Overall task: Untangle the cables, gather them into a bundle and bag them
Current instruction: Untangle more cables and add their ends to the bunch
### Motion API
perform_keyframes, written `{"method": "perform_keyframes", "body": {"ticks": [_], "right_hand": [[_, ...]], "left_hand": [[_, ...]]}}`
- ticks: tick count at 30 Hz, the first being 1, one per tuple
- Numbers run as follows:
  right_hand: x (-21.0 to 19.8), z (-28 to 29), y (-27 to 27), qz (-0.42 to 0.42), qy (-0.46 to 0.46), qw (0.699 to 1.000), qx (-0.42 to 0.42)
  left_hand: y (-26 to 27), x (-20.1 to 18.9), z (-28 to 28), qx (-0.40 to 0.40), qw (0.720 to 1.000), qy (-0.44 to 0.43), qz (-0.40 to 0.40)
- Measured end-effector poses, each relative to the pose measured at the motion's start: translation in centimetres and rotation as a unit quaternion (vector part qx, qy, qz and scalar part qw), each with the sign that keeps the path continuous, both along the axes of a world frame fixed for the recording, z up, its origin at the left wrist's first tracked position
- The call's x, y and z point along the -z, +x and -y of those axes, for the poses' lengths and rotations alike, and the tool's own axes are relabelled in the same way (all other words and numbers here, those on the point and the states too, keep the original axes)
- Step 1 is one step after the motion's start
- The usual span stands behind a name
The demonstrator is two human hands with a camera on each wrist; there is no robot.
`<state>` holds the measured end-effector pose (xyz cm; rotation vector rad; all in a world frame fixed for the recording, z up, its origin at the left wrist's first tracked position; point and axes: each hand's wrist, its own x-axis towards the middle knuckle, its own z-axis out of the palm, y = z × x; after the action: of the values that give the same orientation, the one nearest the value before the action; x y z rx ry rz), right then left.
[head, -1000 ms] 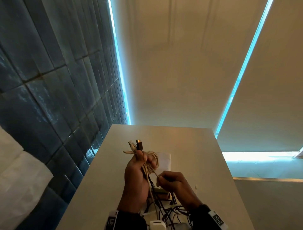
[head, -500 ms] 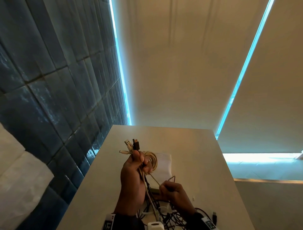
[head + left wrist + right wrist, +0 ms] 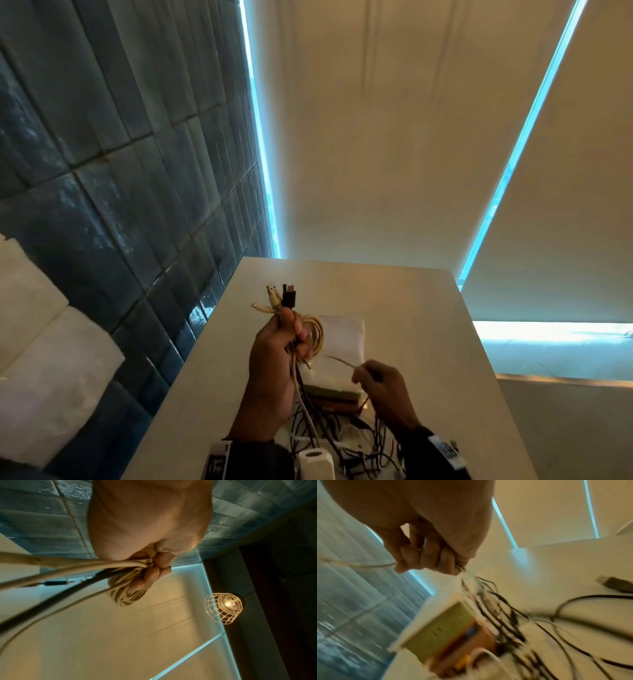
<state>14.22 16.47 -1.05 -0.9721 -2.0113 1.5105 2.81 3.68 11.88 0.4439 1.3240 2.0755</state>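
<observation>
We are gripping the gathered cable bundle (image 3: 310, 337) in our left hand (image 3: 274, 359), fingers curled tight around the cream coil (image 3: 125, 592), above the table (image 3: 411, 325). The white and black connector ends (image 3: 282, 296) are sticking up out of the fist toward the far side. Our right hand (image 3: 383, 387) is pinching a thin cream cable end (image 3: 339, 360) just right of the bundle. The remaining tangled cables (image 3: 346, 442) are lying on the near table, beside the white bag (image 3: 346, 337) and a green-topped box (image 3: 440, 630).

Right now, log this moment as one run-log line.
left hand: grips coiled cables | right hand: pinches thin cable | tangle: on table | bagging: not yet
</observation>
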Motion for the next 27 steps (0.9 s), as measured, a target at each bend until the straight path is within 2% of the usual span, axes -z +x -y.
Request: {"method": "perform_keyframes", "body": {"ticks": [4,7,9,14,18,23,27], "right_hand": [[-5.5,0.7,-1.2,-0.117,0.020,0.993,-0.008],[-9.2,1.8,-1.4,-0.184,0.012,0.980,-0.072],[-10.5,2.7,-1.2,-0.200,0.001,0.972,-0.126],[-10.1,3.8,-0.8,-0.153,-0.021,0.966,-0.209],[-8.8,3.5,0.3,-0.116,-0.072,0.969,-0.206],[-6.9,2.6,2.8,-0.077,-0.069,0.982,-0.161],[-7.3,1.2,6.1,-0.111,-0.022,0.989,-0.098]], "left_hand": [[0.4,0.3,-0.6,0.005,0.997,-0.072,0.000],[0.7,0.8,-0.9,-0.005,0.995,-0.096,0.003],[0.8,0.8,-0.7,-0.015,0.996,-0.093,-0.002],[0.9,-0.4,-0.2,0.026,0.999,0.009,0.037],[0.5,0.0,-0.3,-0.028,0.997,0.040,0.055],[0.6,0.5,-0.6,-0.035,0.999,0.012,0.034],[0.8,1.6,-1.4,0.003,0.997,-0.061,-0.036]]}}
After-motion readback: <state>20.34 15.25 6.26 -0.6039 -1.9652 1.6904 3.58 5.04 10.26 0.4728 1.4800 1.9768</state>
